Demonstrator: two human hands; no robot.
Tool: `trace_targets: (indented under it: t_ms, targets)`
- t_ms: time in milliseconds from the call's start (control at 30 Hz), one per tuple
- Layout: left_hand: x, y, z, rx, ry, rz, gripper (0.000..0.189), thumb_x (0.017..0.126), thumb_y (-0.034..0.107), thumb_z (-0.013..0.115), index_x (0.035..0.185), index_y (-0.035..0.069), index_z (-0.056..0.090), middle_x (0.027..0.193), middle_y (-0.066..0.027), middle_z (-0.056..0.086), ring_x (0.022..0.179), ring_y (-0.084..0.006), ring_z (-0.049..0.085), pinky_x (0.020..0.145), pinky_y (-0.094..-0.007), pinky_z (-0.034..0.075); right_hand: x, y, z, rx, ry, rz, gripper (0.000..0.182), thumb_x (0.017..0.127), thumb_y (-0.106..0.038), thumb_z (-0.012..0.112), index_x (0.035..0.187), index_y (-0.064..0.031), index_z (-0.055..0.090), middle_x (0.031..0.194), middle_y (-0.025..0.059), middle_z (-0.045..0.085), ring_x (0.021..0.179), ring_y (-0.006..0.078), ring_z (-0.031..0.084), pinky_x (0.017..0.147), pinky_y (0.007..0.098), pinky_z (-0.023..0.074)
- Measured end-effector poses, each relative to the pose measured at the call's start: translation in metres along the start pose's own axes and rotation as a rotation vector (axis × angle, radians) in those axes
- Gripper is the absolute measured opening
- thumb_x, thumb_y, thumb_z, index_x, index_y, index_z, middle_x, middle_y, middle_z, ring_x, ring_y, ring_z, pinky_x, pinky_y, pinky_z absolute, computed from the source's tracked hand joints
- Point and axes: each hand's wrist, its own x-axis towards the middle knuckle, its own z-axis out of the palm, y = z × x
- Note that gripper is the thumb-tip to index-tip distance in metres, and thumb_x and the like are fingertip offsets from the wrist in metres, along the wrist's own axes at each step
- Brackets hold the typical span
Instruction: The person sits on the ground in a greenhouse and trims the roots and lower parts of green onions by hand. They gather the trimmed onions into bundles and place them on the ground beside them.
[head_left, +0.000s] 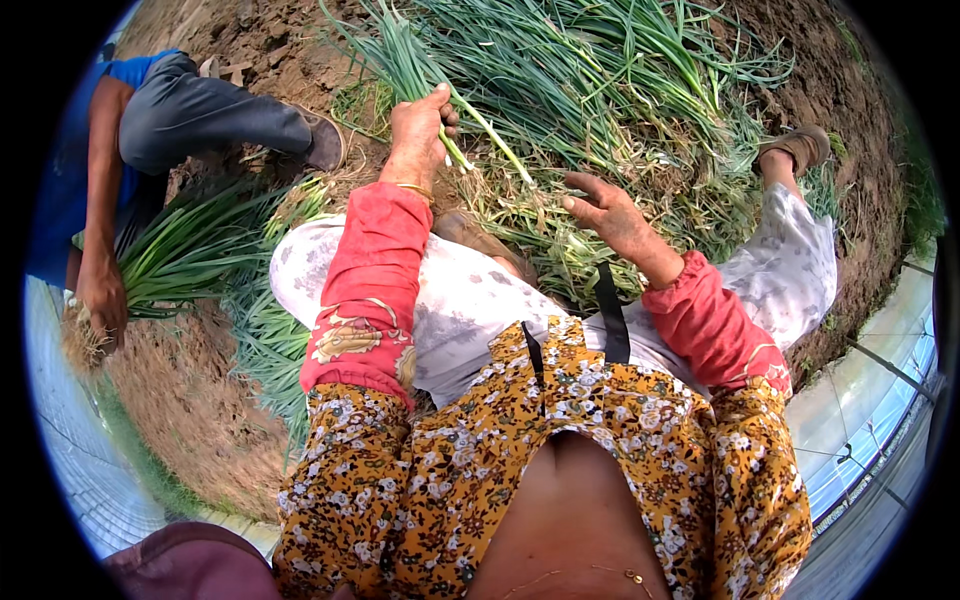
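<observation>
My left hand (421, 133) is closed around several green onions (405, 60); their leaves point up and away, and their white root ends stick out below the fist. One stalk slants off to the right, its pale end near the middle of the view. My right hand (611, 217) hangs with thumb and fingers apart, holding nothing, just right of that pale end. Beneath both hands lies a litter of peeled onion leaves and roots (570, 255). A large pile of green onions (525, 82) spreads on the ground beyond my hands.
At the left, a co-worker's hand (103, 304) grips a rooted bunch of green onions (180, 259). The co-worker's shoe (324, 141) stands near my left arm. More green onions (281, 352) lie beside my left knee. Bare soil (202, 405) and plastic sheeting (862, 390) lie around.
</observation>
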Motion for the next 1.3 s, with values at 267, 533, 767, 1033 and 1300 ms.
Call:
trace_targets:
  t_ms: [267, 533, 767, 1033, 1300]
  targets:
    - [-0.029, -0.02, 0.019, 0.155, -0.162, -0.167, 0.024, 0.077, 0.022, 0.069, 0.072, 0.002, 0.057, 0.053, 0.0023, 0.041, 0.043, -0.0082, 0.037, 0.038, -0.022, 0.028, 0.048, -0.029, 0.062, 0.127, 0.081, -0.042, 0.019, 0.079, -0.016, 0.06, 0.079, 0.0034, 0.058, 0.057, 0.0038, 0.052, 0.051, 0.012, 0.047, 0.049, 0.0279, 0.041]
    - [0.005, 0.016, -0.011, -0.022, 0.158, 0.26, 0.025, 0.084, 0.022, 0.061, 0.071, 0.001, 0.056, 0.06, -0.003, 0.05, 0.049, -0.0147, 0.049, 0.044, -0.0273, 0.043, 0.034, 0.046, 0.022, -0.683, 0.04, -0.14, 0.016, 0.083, -0.018, 0.053, 0.089, -0.0051, 0.06, 0.074, 0.0118, 0.063, 0.07, 0.0287, 0.061, 0.065, 0.0374, 0.0485]
    - [-0.002, 0.014, 0.0, -0.243, 0.068, 0.156, 0.017, 0.089, 0.013, 0.051, 0.084, -0.003, 0.051, 0.069, -0.0095, 0.053, 0.062, -0.0233, 0.055, 0.064, -0.0413, 0.053, 0.078, 0.098, -0.04, -0.974, 0.372, 0.106, 0.062, 0.064, -0.014, 0.073, 0.117, -0.0038, 0.043, 0.111, 0.0166, 0.053, 0.103, 0.0338, 0.05, 0.085, 0.0392, 0.0422]
    - [-0.003, 0.013, -0.003, -0.33, 0.068, 0.253, 0.007, 0.083, 0.008, 0.058, 0.082, 0.002, 0.053, 0.06, -0.0009, 0.043, 0.047, -0.0145, 0.042, 0.045, -0.0308, 0.04, 0.087, 0.056, -0.096, -0.361, 0.539, 0.087, 0.027, 0.078, -0.024, 0.064, 0.083, 0.0017, 0.061, 0.069, 0.017, 0.059, 0.06, 0.0239, 0.054, 0.061, 0.0351, 0.0428]
    - [-0.026, -0.007, 0.024, -0.233, -0.078, -0.062, 0.016, 0.084, 0.017, 0.06, 0.087, 0.002, 0.057, 0.056, 0.0041, 0.036, 0.048, -0.0087, 0.034, 0.046, -0.0242, 0.031, 0.064, 0.01, -0.071, 0.233, 0.462, -0.044, 0.022, 0.078, -0.022, 0.066, 0.078, -0.001, 0.06, 0.064, 0.0014, 0.056, 0.054, 0.0106, 0.044, 0.051, 0.0267, 0.0373]
